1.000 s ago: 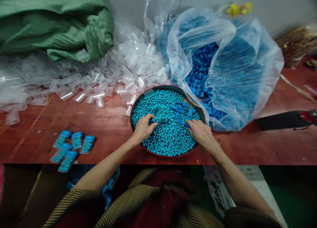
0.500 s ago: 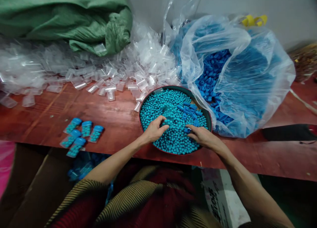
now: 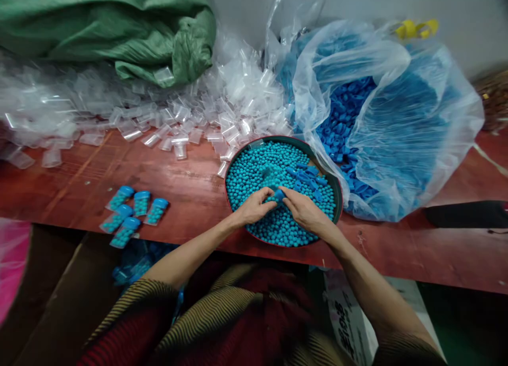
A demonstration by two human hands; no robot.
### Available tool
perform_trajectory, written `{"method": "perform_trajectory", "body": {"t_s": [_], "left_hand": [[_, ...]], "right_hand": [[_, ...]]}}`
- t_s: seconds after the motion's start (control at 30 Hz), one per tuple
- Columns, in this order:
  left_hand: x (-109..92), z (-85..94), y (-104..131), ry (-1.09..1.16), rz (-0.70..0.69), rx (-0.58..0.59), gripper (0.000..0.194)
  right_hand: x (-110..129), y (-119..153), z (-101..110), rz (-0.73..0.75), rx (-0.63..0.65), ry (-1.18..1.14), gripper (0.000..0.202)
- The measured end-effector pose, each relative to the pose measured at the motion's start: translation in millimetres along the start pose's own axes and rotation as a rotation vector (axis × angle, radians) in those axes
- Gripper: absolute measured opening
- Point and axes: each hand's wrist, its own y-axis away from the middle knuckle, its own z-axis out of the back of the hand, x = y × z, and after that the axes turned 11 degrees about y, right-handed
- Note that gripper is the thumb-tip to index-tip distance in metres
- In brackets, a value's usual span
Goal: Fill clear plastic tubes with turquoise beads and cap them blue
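Note:
Over a round tray (image 3: pixel 338 202) of turquoise beads (image 3: pixel 291 233), my two hands meet. My left hand (image 3: pixel 254 207) is closed around a small clear container, mostly hidden by the fingers and hard to tell from the beads behind it. A blue cap (image 3: pixel 279 195) is pinched in my right hand (image 3: pixel 306 211), right at the left fingertips; whether it is seated on the container I cannot tell. Several loose blue caps (image 3: pixel 307 175) lie on the beads at the tray's right side.
Capped bead-filled containers (image 3: pixel 157 211) stand in a group on the red table (image 3: pixel 190 183) at left. Behind are a heap of clear empty containers (image 3: pixel 178 114) and a green sack (image 3: pixel 166 32). A plastic bag (image 3: pixel 413 143) of blue caps leans beside the tray, with a black object (image 3: pixel 464 214) farther right.
My right hand has moved left from the tray's right side, bringing the blue cap to my left hand. The left hand stays over the beads. The view has shifted slightly.

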Motion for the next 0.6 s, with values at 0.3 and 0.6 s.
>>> {"method": "perform_trajectory", "body": {"t_s": [0.3, 0.6], "left_hand": [[-1.9, 0.6, 2.4, 0.072, 0.103, 0.037, 0.023], [0.3, -3.8, 6.0, 0.226, 0.066, 0.039, 0.054]], "right_hand": [[-9.7, 13.9, 21.1, -0.146, 0.084, -0.171, 0.028], [21.8, 9.9, -15.5, -0.343, -0.161, -0.654, 0.02]]}}
